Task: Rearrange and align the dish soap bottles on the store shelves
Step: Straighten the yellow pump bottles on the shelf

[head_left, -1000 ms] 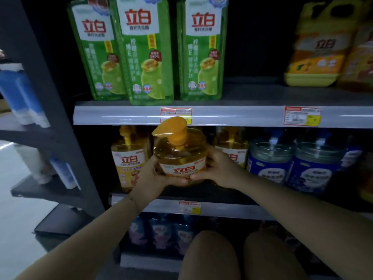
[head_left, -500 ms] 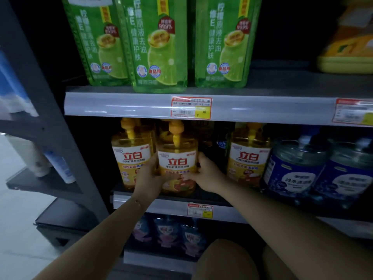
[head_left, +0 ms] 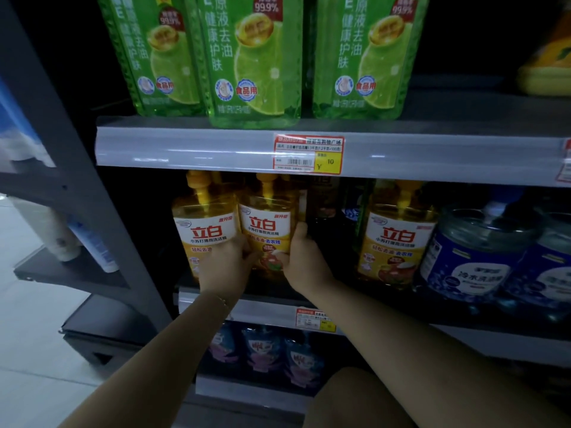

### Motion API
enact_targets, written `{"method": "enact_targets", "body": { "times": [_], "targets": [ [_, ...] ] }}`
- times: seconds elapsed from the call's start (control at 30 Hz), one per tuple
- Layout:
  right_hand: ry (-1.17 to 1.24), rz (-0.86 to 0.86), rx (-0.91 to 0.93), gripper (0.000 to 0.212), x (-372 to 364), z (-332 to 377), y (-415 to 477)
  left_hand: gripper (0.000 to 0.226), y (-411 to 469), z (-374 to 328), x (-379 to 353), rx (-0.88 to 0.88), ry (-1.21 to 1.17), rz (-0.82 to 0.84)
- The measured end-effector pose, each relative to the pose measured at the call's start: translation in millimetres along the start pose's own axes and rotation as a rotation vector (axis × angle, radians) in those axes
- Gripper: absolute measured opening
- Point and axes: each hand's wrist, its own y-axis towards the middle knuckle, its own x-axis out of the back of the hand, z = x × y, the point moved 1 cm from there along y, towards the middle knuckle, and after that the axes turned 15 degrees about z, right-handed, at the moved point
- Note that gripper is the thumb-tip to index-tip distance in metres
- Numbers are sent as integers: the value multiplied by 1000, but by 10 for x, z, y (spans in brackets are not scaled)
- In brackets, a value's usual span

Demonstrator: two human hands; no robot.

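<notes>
A yellow pump bottle of dish soap (head_left: 266,225) stands upright on the middle shelf (head_left: 401,307). My left hand (head_left: 227,267) grips its lower left side and my right hand (head_left: 304,261) its lower right side. Right beside it on the left stands a matching yellow bottle (head_left: 204,230), touching or nearly so. Another yellow bottle (head_left: 394,239) stands further right, with a dark gap holding darker bottles (head_left: 324,199) between.
Three big green soap bottles (head_left: 253,57) stand on the upper shelf (head_left: 200,146), the middle one overhanging the edge. Blue tubs (head_left: 472,251) fill the middle shelf's right. Pouches (head_left: 265,350) sit on the lowest shelf. A grey rack post (head_left: 71,168) stands at the left.
The yellow bottle, held tilted in front of the shelf a second ago, now stands upright on the shelf next to the left yellow bottle. Both hands stay on it; the view moved closer.
</notes>
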Motion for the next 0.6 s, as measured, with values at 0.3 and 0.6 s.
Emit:
{"method": "enact_targets", "body": {
  "times": [0.3,0.6],
  "targets": [
    [23,8,-37,58,24,-9,121,16,93,11,-28,-27,-55,26],
    [-25,77,-77,59,36,-2,18,32,103,-235,-11,21,-550,179]
  ]
}}
